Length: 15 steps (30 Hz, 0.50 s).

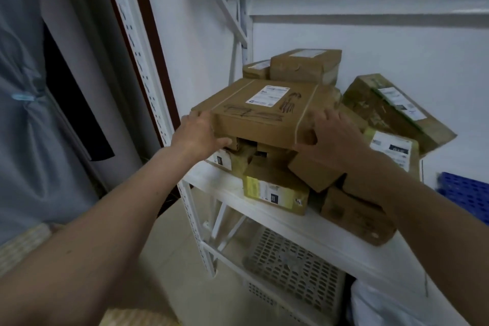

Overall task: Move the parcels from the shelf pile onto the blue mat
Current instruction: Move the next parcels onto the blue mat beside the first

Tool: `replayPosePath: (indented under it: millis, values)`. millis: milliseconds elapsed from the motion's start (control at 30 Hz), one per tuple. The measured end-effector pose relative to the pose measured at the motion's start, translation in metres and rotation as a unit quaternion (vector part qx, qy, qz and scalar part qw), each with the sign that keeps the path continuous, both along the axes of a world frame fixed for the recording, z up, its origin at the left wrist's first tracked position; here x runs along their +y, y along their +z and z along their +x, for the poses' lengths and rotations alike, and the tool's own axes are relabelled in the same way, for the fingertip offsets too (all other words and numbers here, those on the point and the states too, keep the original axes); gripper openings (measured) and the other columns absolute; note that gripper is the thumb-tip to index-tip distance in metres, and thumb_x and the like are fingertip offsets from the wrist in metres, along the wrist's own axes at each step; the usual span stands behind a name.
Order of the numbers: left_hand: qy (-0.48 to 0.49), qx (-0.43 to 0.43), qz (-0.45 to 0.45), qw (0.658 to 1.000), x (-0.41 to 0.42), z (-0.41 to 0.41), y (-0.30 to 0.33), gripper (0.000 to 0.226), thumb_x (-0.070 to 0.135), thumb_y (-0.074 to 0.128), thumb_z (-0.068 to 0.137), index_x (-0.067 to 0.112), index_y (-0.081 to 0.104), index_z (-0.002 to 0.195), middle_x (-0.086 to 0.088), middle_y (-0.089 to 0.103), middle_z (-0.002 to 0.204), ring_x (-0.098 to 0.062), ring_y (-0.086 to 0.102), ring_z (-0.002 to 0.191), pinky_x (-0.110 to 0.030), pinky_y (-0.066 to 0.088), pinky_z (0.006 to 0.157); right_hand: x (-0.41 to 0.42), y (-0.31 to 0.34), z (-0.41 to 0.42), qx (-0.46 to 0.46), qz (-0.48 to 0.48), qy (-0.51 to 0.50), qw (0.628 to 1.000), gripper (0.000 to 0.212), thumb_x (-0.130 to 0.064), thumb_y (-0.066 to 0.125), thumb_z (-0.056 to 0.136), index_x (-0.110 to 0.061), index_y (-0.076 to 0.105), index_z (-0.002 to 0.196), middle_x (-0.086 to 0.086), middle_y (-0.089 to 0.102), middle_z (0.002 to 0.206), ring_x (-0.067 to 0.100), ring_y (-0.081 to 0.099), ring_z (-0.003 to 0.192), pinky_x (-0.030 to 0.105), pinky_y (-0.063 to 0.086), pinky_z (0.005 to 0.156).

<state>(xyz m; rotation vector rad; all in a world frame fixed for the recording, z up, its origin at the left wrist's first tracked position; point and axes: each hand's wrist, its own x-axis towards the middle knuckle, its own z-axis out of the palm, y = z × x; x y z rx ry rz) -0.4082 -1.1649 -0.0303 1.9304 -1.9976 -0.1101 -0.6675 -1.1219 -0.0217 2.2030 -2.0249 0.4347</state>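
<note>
Brown parcels heaped on a white shelf, blue mat off to the right.

The flat top parcel (264, 111), labelled and scrawled with marker, lies level on the pile (312, 167) of tilted cardboard boxes; the blue mat (468, 190) shows only a gridded corner.

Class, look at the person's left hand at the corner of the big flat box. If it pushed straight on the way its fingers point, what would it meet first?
The left hand points under the flat box, so it would probably meet first the crumpled parcels beneath it; depth is unclear.
</note>
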Motion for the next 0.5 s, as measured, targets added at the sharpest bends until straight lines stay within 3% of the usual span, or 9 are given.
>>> replayPosePath:
  millis: [200,367,500]
  values:
    - [-0.034,0.001,0.075,0.997,-0.055,0.022,0.005,0.118,0.056,0.084,0.054,0.026,0.021,0.149,-0.011,0.032,0.147,-0.034,0.025,0.136,-0.048,0.03,0.107,-0.027,0.003,0.012,-0.042,0.075,-0.035,0.996,0.102,-0.06,0.069,0.074,-0.021,0.011,0.148,0.016,0.029,0.146,0.036,0.036,0.132,0.046,0.037,0.103]
    - [-0.071,0.008,0.131,0.989,-0.09,0.034,0.01,0.133,0.06,0.087,0.04,0.033,0.013,0.147,-0.012,0.032,0.145,-0.034,0.032,0.133,-0.049,0.036,0.107,-0.039,-0.002,0.018,-0.116,0.103,-0.06,0.986,0.109,-0.055,0.074,0.07,-0.028,0.004,0.149,0.014,0.027,0.147,0.035,0.033,0.134,0.051,0.037,0.106]
    - [-0.102,0.044,0.173,0.979,-0.112,0.047,0.015,0.136,0.044,0.09,0.054,0.022,-0.001,0.153,-0.009,0.026,0.154,-0.029,0.03,0.139,-0.039,0.033,0.11,-0.043,-0.004,0.026,-0.153,0.102,-0.094,0.979,0.119,-0.051,0.079,0.066,-0.028,-0.003,0.15,0.018,0.02,0.151,0.037,0.026,0.139,0.053,0.033,0.109]
